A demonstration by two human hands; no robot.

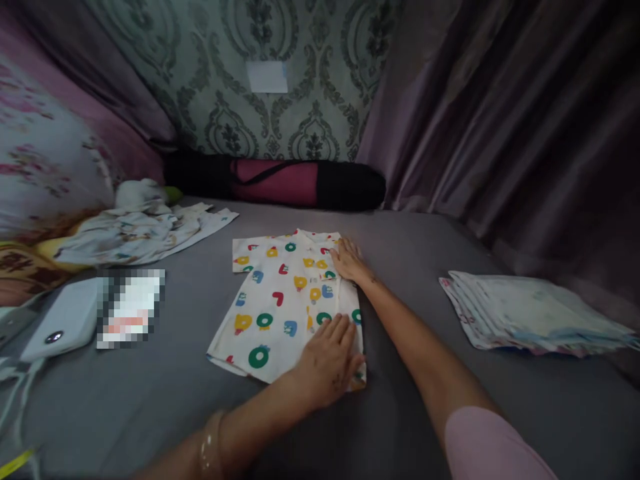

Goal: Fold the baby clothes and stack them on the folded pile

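A small white short-sleeved shirt (275, 300) with a colourful print of letter-like shapes lies spread on a grey sheet. One sleeve sticks out at its left; the right sleeve does not show, and that side runs fairly straight. My left hand (327, 357) rests palm down on the shirt's lower right part, its fingers stretched out. Farther up, my right hand (351, 260) lies flat over the upper right edge near the shoulder, fingers extended. Neither hand grips the cloth.
A stack of folded cloths (530, 313) lies at the right. On the left are a white power bank (67, 317) with cables, a pixelated item (133, 307) and crumpled printed clothes (145, 233). A long black and maroon bag (275, 181) lies along the patterned wall.
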